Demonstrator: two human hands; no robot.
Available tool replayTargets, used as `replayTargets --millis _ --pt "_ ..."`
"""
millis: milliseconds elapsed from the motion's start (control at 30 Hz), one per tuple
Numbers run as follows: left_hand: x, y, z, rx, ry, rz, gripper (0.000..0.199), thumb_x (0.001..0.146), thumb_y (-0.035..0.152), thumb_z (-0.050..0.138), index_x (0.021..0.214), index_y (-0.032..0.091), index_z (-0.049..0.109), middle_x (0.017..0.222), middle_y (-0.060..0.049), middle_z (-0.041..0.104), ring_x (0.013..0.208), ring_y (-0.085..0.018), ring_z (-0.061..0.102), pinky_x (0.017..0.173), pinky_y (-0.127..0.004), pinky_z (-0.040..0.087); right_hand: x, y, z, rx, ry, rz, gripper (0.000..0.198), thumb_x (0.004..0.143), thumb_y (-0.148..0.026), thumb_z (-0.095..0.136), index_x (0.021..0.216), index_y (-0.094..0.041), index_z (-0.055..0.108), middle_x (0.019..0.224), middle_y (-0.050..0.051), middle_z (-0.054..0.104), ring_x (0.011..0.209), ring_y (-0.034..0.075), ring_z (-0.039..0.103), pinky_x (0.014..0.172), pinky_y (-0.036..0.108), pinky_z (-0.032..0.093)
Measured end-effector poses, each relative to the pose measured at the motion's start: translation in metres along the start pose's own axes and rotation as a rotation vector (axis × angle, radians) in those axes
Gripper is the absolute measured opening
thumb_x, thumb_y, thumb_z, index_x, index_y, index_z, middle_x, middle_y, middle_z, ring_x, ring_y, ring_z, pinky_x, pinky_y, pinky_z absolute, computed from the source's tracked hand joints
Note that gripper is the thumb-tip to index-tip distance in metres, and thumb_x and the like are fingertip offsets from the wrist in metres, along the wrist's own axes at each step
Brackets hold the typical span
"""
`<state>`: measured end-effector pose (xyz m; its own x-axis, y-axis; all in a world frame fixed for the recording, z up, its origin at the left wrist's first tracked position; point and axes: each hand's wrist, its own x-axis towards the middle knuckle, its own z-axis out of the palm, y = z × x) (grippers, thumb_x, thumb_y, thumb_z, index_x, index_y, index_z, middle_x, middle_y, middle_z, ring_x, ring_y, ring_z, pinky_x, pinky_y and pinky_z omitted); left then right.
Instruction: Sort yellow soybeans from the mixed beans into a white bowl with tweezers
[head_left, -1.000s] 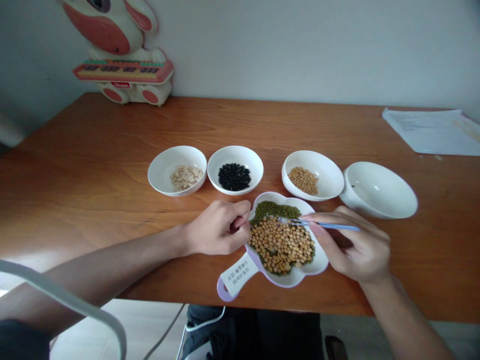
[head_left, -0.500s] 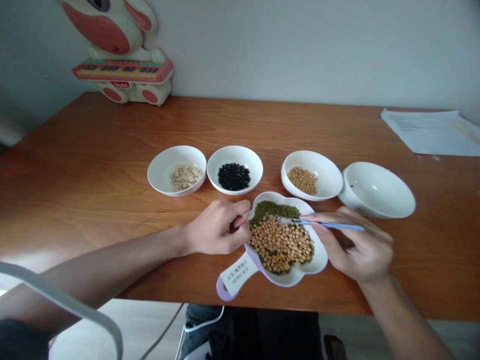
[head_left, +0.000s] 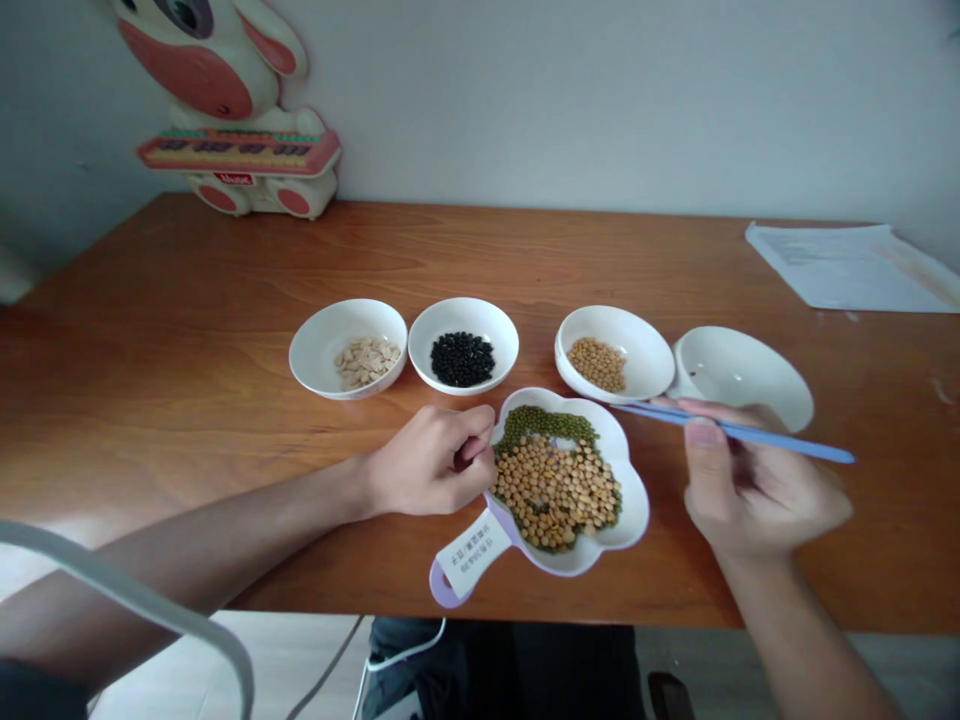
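Beans (head_left: pixel 559 485) — bowls (head_left: pixel 319 350) beyond (toy (head_left: pixel 240 155) farther back).

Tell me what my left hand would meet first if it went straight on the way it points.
Your left hand would probably meet the flower-shaped handled dish first, at its left rim. The two overlap in this view, so whether they touch is unclear.

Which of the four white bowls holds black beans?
The second bowl from the left: its beans are black. The leftmost bowl holds pale seeds, the third bowl tan beans; the rightmost bowl shows only a dark speck.
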<state>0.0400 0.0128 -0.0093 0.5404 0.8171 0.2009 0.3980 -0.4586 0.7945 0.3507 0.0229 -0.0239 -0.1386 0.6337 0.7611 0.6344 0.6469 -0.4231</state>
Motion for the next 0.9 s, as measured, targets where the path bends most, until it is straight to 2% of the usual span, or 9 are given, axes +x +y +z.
replayTargets --millis 67,133,467,667,900 --pt "-0.0003 -0.0004 0.0001 -0.004 -0.002 -0.004 0.024 0.080 0.010 0.051 0.073 0.023 0.032 0.062 0.009 0.041 0.050 -0.006 0.031 0.048 -0.022 0.025 0.0032 -0.0061 -0.0017 0.035 -0.064 -0.109 0.046 0.085 -0.003 0.075 0.121 -0.031 0.078 0.098 -0.001 0.083 0.069 0.018 0.071 0.059 0.035 0.053" --pt "-0.0004 -0.0008 0.0000 -0.007 -0.002 -0.006 0.024 0.080 0.010 0.051 0.074 0.023 0.032 0.062 0.009 0.041 0.050 -0.006 0.031 0.048 -0.022 0.025 0.0048 -0.0081 -0.0013 0.092 -0.127 -0.179 0.049 0.081 0.000 0.077 0.121 -0.029 0.077 0.097 -0.001 0.084 0.071 0.019 0.071 0.061 0.036 0.055" --pt "-0.0003 0.0014 -0.0007 0.009 0.004 0.010 0.024 0.080 0.009 0.051 0.074 0.023 0.032 0.061 0.009 0.040 0.050 -0.006 0.030 0.049 -0.022 0.025 0.0042 -0.0052 0.0018 0.130 -0.181 -0.139 0.052 0.082 0.000 0.075 0.122 -0.033 0.076 0.100 -0.002 0.083 0.075 0.020 0.070 0.063 0.039 0.056" --pt "-0.0001 0.0006 -0.0002 0.007 -0.003 0.003 0.023 0.080 0.010 0.051 0.074 0.023 0.033 0.062 0.009 0.040 0.050 -0.006 0.031 0.049 -0.022 0.026 0.0042 -0.0036 0.0038 0.111 -0.201 -0.184 0.046 0.083 0.001 0.075 0.119 -0.028 0.075 0.101 -0.002 0.083 0.075 0.017 0.070 0.064 0.036 0.057" --pt "-0.0007 0.0010 -0.0006 0.010 -0.005 -0.004 0.023 0.081 0.011 0.051 0.074 0.023 0.033 0.061 0.009 0.040 0.050 -0.006 0.032 0.048 -0.022 0.026 0.0046 -0.0064 -0.0002 0.076 -0.182 -0.164 0.040 0.083 -0.001 0.076 0.114 -0.027 0.077 0.098 -0.001 0.084 0.071 0.017 0.071 0.064 0.034 0.057"
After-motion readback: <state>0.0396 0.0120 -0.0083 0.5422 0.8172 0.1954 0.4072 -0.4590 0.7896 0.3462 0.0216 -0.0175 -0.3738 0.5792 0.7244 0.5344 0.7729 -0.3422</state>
